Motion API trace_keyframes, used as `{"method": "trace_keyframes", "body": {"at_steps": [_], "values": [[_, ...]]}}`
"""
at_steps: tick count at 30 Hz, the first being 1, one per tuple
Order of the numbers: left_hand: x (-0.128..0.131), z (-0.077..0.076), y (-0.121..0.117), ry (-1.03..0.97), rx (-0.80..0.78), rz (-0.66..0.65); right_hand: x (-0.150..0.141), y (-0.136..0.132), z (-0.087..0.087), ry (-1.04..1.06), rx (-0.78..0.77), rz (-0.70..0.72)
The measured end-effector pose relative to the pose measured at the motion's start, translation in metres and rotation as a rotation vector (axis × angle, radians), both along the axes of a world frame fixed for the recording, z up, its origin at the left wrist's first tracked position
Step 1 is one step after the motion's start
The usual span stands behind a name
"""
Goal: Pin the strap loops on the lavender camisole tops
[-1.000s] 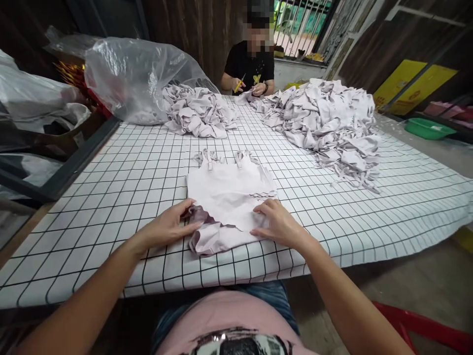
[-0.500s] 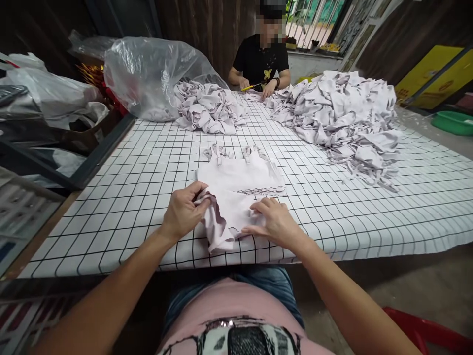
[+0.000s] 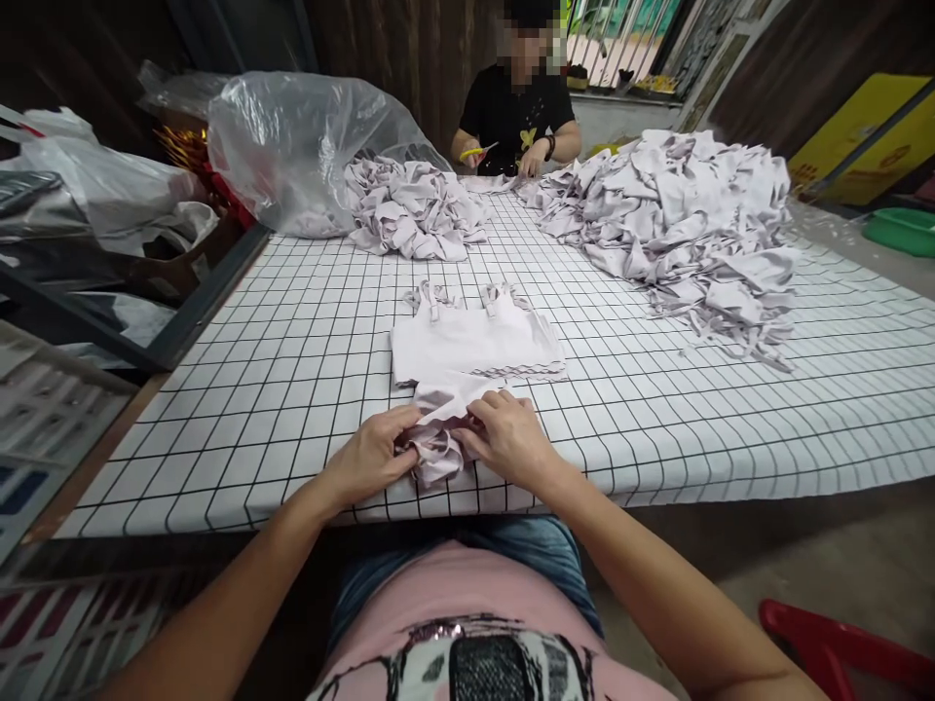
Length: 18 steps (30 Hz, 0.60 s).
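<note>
A crumpled pale pinkish camisole-like garment (image 3: 441,456) lies near the table's front edge, between my two hands. My left hand (image 3: 376,453) grips its left side, thumb and fingers closed on the cloth. From the right, my right hand (image 3: 507,436) pinches the fabric near its middle. Just beyond is a flat, neat stack of pale strapped tops (image 3: 474,341), their straps gathered at the far side. The near garment's far edge meets the stack's front edge. Folds and my fingers hide much of its shape.
A large heap of pale garments (image 3: 679,214) covers the table's right rear. A smaller pile (image 3: 416,209) lies beside a clear plastic bag (image 3: 284,146). Across the checked tablecloth (image 3: 241,389), a co-worker (image 3: 515,117) holds yellow-handled scissors (image 3: 476,152). A red stool (image 3: 840,647) stands lower right.
My right hand has moved left, closer to my left hand, and the garment between them is now bunched up. The co-worker's scissors have shifted left and been raised.
</note>
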<state>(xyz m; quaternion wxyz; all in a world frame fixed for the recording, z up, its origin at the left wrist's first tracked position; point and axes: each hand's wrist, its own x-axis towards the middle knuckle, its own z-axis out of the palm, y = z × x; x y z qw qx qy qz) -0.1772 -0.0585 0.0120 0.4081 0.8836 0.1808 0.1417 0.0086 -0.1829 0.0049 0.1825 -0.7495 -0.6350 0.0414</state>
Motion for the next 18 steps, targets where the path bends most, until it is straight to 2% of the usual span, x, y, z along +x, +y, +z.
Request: {"method": "trace_keyframes", "body": {"at_steps": [2,5,9,11,15,18], "values": [[0.005,0.001,0.0,-0.059,0.033,-0.017,-0.004,0.003,0.002,0.082,0.044,0.01],[0.016,0.011,-0.002,-0.161,0.063,-0.021,-0.006,0.011,0.006,0.25,0.104,0.004],[0.025,0.028,-0.008,-0.259,0.02,0.027,-0.002,0.022,0.009,0.336,0.048,-0.072],[0.026,0.035,-0.011,-0.271,-0.088,0.065,0.0,0.024,0.009,0.29,0.016,-0.059],[0.022,0.043,-0.012,-0.282,-0.4,0.12,0.002,0.023,0.006,0.239,0.026,-0.04],[0.014,0.038,-0.013,-0.27,-0.487,0.093,0.0,0.021,0.002,0.207,0.012,-0.018]]}}
